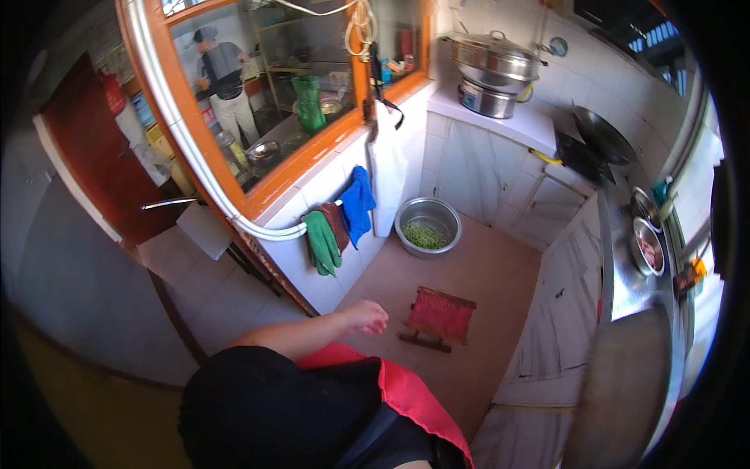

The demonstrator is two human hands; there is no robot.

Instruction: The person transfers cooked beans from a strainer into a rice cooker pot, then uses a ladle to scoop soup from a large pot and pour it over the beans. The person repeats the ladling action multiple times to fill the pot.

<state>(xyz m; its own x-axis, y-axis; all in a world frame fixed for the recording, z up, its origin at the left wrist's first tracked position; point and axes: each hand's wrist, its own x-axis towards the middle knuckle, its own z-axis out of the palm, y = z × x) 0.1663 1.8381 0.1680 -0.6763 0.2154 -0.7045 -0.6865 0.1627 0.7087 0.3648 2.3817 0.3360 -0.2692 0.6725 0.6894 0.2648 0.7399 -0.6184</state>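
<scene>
My left hand [367,316] reaches in from the lower middle, bare, its fingers loosely curled and apart, holding nothing that I can see. It hangs above the floor, nearest a low folding stool [439,311] with a red seat. Beyond the stool a large metal basin [428,211] sits on the floor with small green pieces [424,234] in it. My right hand is out of view. A red apron [418,406] and my dark clothing fill the lower middle.
Cloths [322,242] hang below the orange-framed window [273,176]. A steamer [488,55] and wok [601,133] stand at the back. Bowls [648,246] line the right steel counter [625,289]. A person [226,94] stands behind the glass. A red door [90,148] is left.
</scene>
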